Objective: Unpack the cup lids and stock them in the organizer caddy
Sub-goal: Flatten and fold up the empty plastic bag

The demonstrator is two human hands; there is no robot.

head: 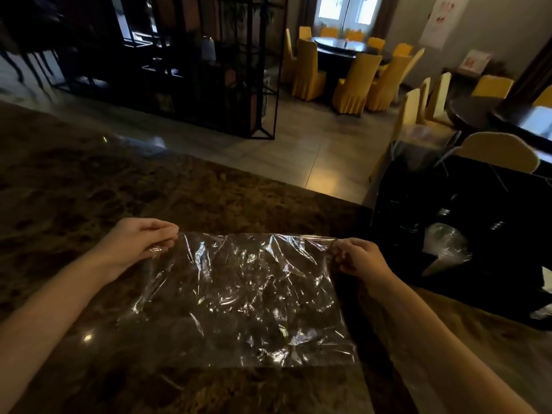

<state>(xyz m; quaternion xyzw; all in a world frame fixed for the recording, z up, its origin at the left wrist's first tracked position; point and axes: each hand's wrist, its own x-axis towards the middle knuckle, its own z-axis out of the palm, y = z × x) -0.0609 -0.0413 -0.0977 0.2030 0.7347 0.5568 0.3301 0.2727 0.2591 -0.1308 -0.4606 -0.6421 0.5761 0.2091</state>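
A clear plastic bag (248, 297), crinkled and glinting, spreads flat across the lower middle of the frame, its far edge stretched taut and its near edge lying on the dark speckled bench (89, 186). It looks empty. At the right edge of the frame stands the black organizer caddy (478, 201), with several compartments, hard to make out in the shadow. In one compartment a stack of clear cup lids (445, 243) leans tilted, partly lit.

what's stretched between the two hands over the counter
In the head view, a clear, crinkled plastic bag spans from left hand to right hand, each pinching a top corner.
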